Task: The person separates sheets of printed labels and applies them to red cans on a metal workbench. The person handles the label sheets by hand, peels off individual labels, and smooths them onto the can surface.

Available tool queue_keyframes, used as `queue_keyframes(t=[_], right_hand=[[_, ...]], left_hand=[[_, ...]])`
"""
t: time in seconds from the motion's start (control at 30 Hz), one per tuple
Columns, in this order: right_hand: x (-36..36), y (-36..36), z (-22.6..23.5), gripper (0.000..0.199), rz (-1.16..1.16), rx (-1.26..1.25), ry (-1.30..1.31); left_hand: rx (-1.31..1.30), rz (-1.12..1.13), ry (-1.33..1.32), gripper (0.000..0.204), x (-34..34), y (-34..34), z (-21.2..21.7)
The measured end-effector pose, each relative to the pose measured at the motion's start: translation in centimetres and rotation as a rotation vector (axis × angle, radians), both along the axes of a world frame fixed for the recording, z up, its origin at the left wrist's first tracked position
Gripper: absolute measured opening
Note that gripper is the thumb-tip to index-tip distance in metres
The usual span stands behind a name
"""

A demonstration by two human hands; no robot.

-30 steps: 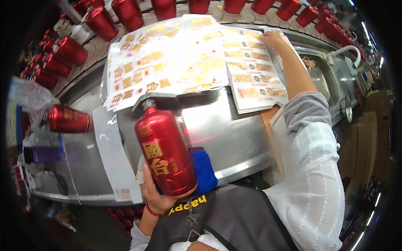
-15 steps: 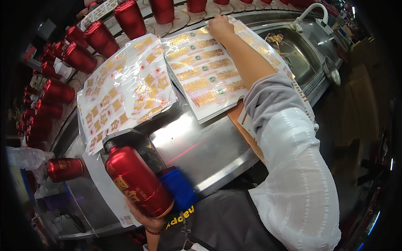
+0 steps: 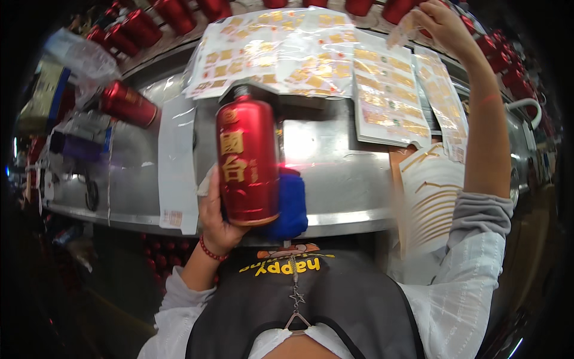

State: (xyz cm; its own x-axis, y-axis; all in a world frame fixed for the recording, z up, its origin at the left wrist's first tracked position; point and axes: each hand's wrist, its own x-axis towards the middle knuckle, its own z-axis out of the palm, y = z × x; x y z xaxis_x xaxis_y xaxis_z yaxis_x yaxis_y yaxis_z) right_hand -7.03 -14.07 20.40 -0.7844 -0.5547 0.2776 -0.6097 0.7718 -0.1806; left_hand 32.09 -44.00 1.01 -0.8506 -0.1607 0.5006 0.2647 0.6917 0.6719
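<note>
My left hand is closed around the lower left side of a red metallic bottle with gold characters on its front. The bottle's neck end lies against a dark angular holder. At the far right, my right hand is raised above the sheets, its fingers pinching a thin clear sticker strip with gold print. Below that hand lies a stack of sticker sheets with gold and green marks. A narrower sticker sheet is beside it. Wider gold sticker sheets spread to the left.
A blue cloth sits by the bottle on the steel table. Another red bottle lies at the left, near a clear plastic bag. Several red bottles line the far side. A tap shows at the right.
The view has turned, so everything sits differently in it. My right hand has come up off the sticker sheets with a clear strip in its fingers. My left hand keeps the bottle.
</note>
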Motion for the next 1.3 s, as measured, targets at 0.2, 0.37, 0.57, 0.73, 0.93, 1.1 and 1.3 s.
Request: queue_keyframes(t=[0.2, 0.37, 0.57, 0.73, 0.93, 1.1, 1.3], right_hand=[[3.9, -2.6, 2.4, 0.028, 0.467, -0.038, -0.087], [11.5, -6.4, 3.7, 0.026, 0.598, 0.023, -0.032], [18.5, -9.2, 5.5, 0.024, 0.691, 0.074, 0.013], [22.7, -10.9, 6.4, 0.023, 0.756, 0.083, 0.035], [25.7, -11.6, 6.2, 0.022, 0.790, -0.056, -0.014], [26.5, -9.8, -2.3, 0.022, 0.626, -0.449, -0.353], [27.7, -7.1, -12.1, 0.022, 0.279, -0.648, -0.487]], left_hand=[[-0.071, 0.009, 0.088, 0.092, -0.2, -0.4, -0.5], [-0.100, 0.024, 0.131, 0.094, -0.2, -0.3, -0.5], [-0.258, -0.002, 0.129, 0.095, 0.0, -1.0, 1.2], [0.140, -0.239, 0.098, 0.107, -0.2, -5.5, 3.7], [0.734, -0.889, -0.246, 0.020, -3.5, -6.6, 10.8], [0.763, -0.699, -0.546, 0.017, -1.0, -7.2, 8.4], [0.787, -0.589, -0.622, 0.018, -2.0, -6.8, 5.5]])
